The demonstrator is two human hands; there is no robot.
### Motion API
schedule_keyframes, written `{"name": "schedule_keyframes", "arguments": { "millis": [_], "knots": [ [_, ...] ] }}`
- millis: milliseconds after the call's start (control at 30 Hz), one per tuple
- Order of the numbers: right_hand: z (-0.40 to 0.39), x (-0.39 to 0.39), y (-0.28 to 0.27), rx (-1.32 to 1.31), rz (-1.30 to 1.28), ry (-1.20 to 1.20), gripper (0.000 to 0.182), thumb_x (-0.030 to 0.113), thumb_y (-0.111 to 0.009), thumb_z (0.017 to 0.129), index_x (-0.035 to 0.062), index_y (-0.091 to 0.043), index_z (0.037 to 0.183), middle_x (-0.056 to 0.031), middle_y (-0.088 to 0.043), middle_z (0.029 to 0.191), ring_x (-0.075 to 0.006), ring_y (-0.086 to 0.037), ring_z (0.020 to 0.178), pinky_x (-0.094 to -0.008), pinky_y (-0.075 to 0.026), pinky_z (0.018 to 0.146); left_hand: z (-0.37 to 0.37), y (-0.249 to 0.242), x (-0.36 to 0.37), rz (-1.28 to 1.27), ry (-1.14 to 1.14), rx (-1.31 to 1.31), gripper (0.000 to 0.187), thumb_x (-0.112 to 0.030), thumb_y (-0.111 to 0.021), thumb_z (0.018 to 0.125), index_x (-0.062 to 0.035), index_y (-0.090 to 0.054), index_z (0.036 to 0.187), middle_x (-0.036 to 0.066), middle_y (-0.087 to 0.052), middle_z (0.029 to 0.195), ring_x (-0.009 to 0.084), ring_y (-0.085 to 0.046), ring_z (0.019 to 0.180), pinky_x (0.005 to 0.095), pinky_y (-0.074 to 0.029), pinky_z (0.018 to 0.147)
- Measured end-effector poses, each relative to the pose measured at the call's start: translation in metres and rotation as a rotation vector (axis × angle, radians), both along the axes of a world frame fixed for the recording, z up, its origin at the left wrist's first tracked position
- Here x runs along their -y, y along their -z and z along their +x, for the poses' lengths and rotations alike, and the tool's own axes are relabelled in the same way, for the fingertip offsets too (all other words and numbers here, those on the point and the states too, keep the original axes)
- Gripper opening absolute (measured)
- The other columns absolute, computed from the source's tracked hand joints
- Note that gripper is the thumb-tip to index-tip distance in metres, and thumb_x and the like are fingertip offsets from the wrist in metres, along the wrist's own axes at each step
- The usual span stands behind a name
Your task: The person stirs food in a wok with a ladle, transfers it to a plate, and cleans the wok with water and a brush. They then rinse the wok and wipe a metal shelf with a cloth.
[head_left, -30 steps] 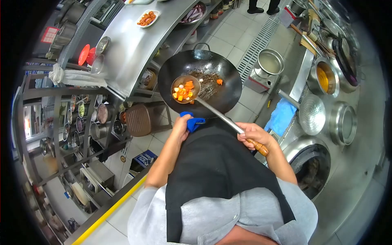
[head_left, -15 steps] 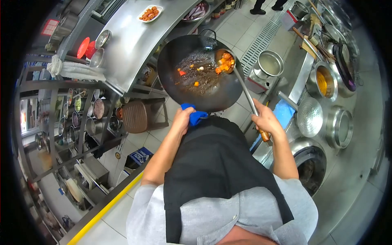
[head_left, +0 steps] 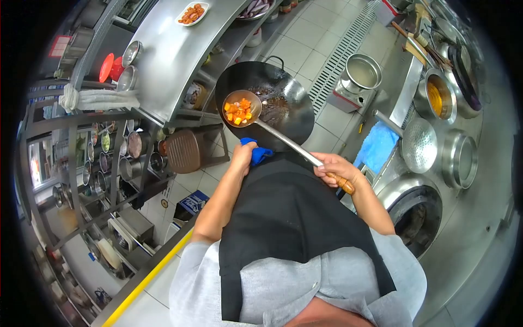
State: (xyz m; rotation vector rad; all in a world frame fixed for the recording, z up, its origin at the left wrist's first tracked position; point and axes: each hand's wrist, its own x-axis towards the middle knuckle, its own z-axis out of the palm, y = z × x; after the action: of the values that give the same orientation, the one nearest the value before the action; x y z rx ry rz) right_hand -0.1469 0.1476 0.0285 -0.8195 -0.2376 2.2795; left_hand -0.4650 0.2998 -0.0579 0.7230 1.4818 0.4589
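Observation:
My left hand (head_left: 243, 158) is closed around a blue cloth (head_left: 260, 155) at the near rim of a black wok (head_left: 294, 117); the part of the wok under the cloth is hidden. In my right hand (head_left: 336, 170) is the wooden handle end of a long metal ladle (head_left: 289, 143). The ladle's bowl sits over the left side of the wok, filled with orange and reddish food pieces (head_left: 238, 111). Dark, glossy sauce and a few small bits coat the middle of the wok.
To the left, a steel counter (head_left: 163, 65) carries a white dish (head_left: 192, 13) of similar orange pieces. A brown stool (head_left: 184, 151) stands below it. On the right are a steel pot (head_left: 363, 72), a perforated strainer (head_left: 419, 146), a blue towel (head_left: 377, 146) and a stove burner (head_left: 417, 220).
The ladle has swung from the wok's right side to its left, still full of food. My right hand has shifted left and down. The person's feet at the top have left view.

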Motion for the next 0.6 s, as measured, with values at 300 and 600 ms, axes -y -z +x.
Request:
{"name": "schedule_keyframes", "arguments": {
  "millis": [300, 600],
  "knots": [
    [0.022, -0.030, -0.011, 0.720, 0.208, -0.015, 0.067, 0.005, -0.059, 0.096, -0.0005, -0.034, 0.159, -0.0038, -0.057, 0.071, -0.0113, -0.056, 0.049, -0.0271, -0.046, 0.045, -0.002, -0.047, 0.002, -0.073, -0.058, 0.162, 0.013, -0.012, -0.065, 0.086, -0.0010, -0.067, 0.092, 0.007, -0.067, 0.081, 0.0171, -0.065, 0.073, 0.0325, -0.051, 0.066],
    [0.002, -0.060, -0.013, 0.812, 0.263, -0.035, 0.077, -0.001, -0.058, 0.094, 0.0041, -0.026, 0.163, -0.0014, -0.056, 0.074, -0.0102, -0.056, 0.050, -0.0268, -0.047, 0.047, 0.039, -0.065, -0.023, 0.281, 0.262, -0.204, 0.015, -0.013, -0.066, 0.083, 0.0018, -0.066, 0.085, 0.005, -0.066, 0.077, 0.0193, -0.061, 0.068, 0.0362, -0.048, 0.064]
  ]
}}
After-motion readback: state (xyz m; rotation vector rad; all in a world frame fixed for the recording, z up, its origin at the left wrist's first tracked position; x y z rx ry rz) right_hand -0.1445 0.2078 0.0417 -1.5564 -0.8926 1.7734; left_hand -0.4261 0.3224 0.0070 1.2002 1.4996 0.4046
